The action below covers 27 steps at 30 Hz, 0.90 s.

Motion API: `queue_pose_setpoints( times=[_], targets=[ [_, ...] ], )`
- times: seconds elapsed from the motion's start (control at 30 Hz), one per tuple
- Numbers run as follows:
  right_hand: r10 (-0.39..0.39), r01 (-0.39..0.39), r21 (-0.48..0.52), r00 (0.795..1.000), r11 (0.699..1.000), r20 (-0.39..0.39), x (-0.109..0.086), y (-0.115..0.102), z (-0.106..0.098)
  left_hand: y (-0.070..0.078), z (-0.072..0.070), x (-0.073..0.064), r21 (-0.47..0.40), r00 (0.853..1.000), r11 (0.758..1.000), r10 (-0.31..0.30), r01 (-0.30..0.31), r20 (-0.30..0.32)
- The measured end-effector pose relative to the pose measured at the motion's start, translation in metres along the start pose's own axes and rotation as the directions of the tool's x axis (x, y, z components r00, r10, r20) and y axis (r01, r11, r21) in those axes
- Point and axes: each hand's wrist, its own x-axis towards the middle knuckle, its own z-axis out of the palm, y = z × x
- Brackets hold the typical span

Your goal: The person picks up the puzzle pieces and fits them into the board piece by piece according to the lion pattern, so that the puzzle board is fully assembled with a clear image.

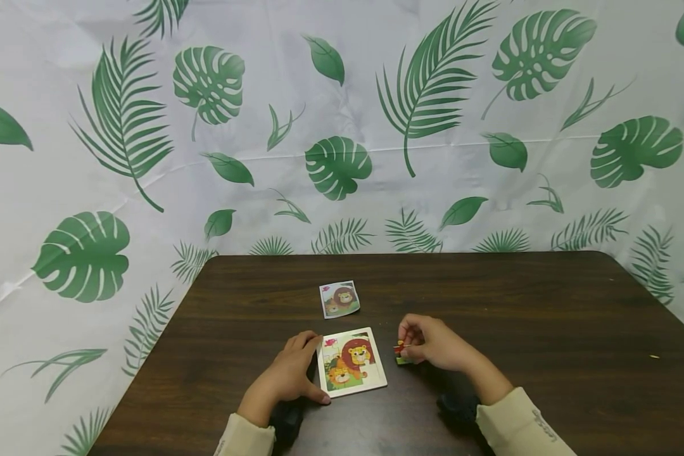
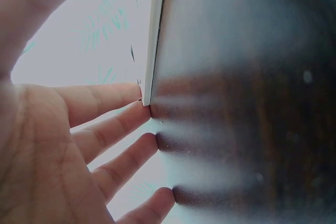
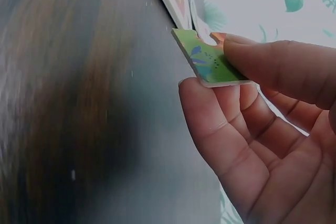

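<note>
A square jigsaw board (image 1: 358, 392) with a pale frame lies on the table, showing a lion and a cub. Its lower right corner is bare, without a piece. My left hand (image 1: 293, 373) spans the board's left side, thumb at the near corner. In the left wrist view, the fingers reach out fairly straight, and fingertips touch the board's edge (image 2: 151, 51) and the tabletop. To the right of the board, my right hand (image 1: 436, 345) pinches a jigsaw piece (image 3: 210, 69) between thumb and fingers; it is green with blue leaf marks and an orange bit.
A small picture card (image 1: 339, 299) with the same lion scene lies just beyond the board. The dark wooden table (image 1: 490, 291) reaches back to a leaf-patterned cloth (image 1: 342, 114). A tiny yellowish scrap (image 1: 653, 356) lies far right.
</note>
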Motion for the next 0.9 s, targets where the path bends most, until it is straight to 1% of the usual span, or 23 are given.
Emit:
queue_pose_setpoints(
  times=[0.1, 0.23, 0.27, 0.37, 0.47, 0.9],
  targets=[
    [-0.002, 0.002, 0.021, 1.000, 1.000, 0.011, 0.003, -0.003, 0.004, 0.000, 0.000, 0.000, 0.000, 1.000, 1.000, 0.001, -0.001, 0.002],
    [-0.001, 0.000, 0.025, 1.000, 1.000, 0.021, 0.002, -0.022, 0.009, -0.001, 0.000, 0.001, 0.003, 1.000, 1.000, 0.003, -0.003, 0.004],
    [-0.003, 0.003, 0.022, 1.000, 1.000, 0.022, 0.003, -0.023, 0.010, -0.001, 0.000, 0.001, 0.004, 1.000, 1.000, 0.003, -0.003, 0.003],
    [-0.010, 0.010, 0.001, 1.000, 1.000, 0.024, 0.006, -0.022, 0.014, -0.001, 0.000, 0.001, 0.007, 1.000, 1.000, 0.002, -0.002, 0.001],
    [-0.011, 0.012, -0.014, 1.000, 1.000, 0.029, 0.012, -0.010, 0.019, -0.001, 0.000, 0.001, 0.010, 1.000, 1.000, 0.005, -0.005, -0.001],
    [-0.021, 0.023, -0.048, 0.999, 0.999, 0.036, 0.018, -0.016, 0.029, -0.001, 0.000, 0.002, 0.009, 1.000, 1.000, -0.004, 0.004, 0.000]
  ],
)
